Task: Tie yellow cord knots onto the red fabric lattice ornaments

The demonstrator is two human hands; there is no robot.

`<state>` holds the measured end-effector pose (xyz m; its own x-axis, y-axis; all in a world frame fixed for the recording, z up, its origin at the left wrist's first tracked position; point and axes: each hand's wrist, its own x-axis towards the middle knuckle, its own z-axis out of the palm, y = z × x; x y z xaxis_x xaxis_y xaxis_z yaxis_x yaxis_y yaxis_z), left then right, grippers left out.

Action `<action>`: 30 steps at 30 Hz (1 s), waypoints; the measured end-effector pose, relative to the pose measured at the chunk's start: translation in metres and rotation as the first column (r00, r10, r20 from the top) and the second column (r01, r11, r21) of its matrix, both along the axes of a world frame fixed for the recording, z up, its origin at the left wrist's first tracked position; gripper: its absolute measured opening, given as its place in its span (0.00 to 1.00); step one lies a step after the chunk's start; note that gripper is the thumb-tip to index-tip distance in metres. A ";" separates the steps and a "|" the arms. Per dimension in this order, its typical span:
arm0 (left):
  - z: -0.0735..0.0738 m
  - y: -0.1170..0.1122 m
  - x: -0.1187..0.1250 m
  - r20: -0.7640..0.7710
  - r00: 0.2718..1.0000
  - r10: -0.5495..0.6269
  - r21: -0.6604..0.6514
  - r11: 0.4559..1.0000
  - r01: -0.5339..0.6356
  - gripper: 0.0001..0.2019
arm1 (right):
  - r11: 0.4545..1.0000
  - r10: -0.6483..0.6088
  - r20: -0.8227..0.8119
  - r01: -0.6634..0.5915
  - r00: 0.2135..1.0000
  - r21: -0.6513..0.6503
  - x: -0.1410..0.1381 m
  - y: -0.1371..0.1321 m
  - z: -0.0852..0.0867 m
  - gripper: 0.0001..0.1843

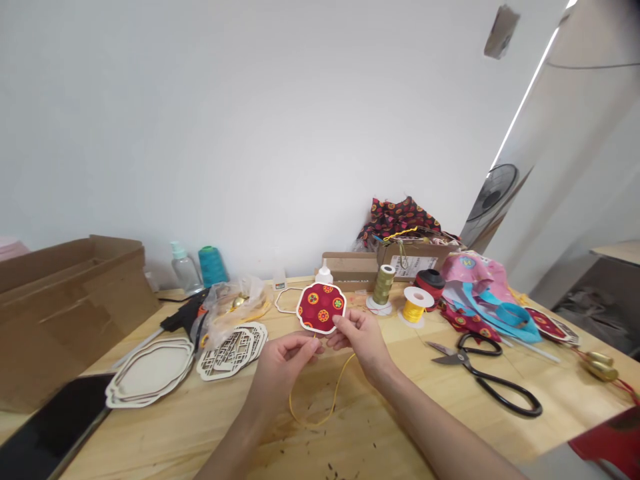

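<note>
My right hand (363, 337) grips a fabric plaque (320, 308) by its lower right edge, thumb on the front. The plaque has a scalloped pale wooden rim around dark red cloth with round flower prints. Just below it, my left hand (287, 360) is closed in a pinch at the yellow cord (327, 420), by the plaque's bottom edge. From the hands the cord hangs in a loop over the table. The fingertips hide the spot where cord and plaque meet. A thin scalloped wooden frame (286, 309) lies behind the plaque.
Open black-handled scissors (480, 370) lie right, near a yellow cord spool (415, 307) and a green thread spool (384, 287). At left are wooden blanks (153, 373), lattice cutouts (233, 353), a phone (55, 420) and a cardboard box (70, 320). A white glue bottle (325, 273) stands behind the plaque.
</note>
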<state>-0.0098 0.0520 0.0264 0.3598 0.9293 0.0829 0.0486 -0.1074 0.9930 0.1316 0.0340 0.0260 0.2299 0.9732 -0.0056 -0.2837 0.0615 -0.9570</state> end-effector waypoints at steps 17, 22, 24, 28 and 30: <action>-0.007 0.001 0.005 0.241 0.968 -0.065 -0.161 0.981 0.106 0.12 | 0.995 0.098 -0.040 -0.098 0.994 0.001 -0.003 -0.003 0.001 0.14; -0.002 0.001 0.002 0.266 0.957 -0.112 -0.243 0.953 0.179 0.14 | 0.996 0.081 -0.027 -0.082 0.996 -0.024 -0.001 -0.001 0.002 0.16; 0.001 0.000 0.002 0.326 0.938 -0.116 -0.317 0.921 0.224 0.12 | 0.994 0.110 -0.014 -0.111 0.994 -0.024 0.000 -0.001 0.001 0.18; -0.001 0.002 0.002 0.509 0.861 -0.014 -0.435 0.858 0.272 0.05 | 0.970 0.231 0.153 -0.240 0.961 0.039 -0.002 -0.001 -0.003 0.20; -0.004 0.005 0.001 0.546 0.835 0.065 -0.468 0.850 0.240 0.05 | 0.922 0.347 0.294 -0.382 0.891 0.070 -0.004 -0.003 -0.008 0.15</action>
<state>-0.0084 0.0569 0.0226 0.4829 0.8567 -0.1814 -0.4760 0.4307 0.7668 0.1276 0.0307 0.0184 -0.1657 0.9776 0.1298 -0.0403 0.1248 -0.9914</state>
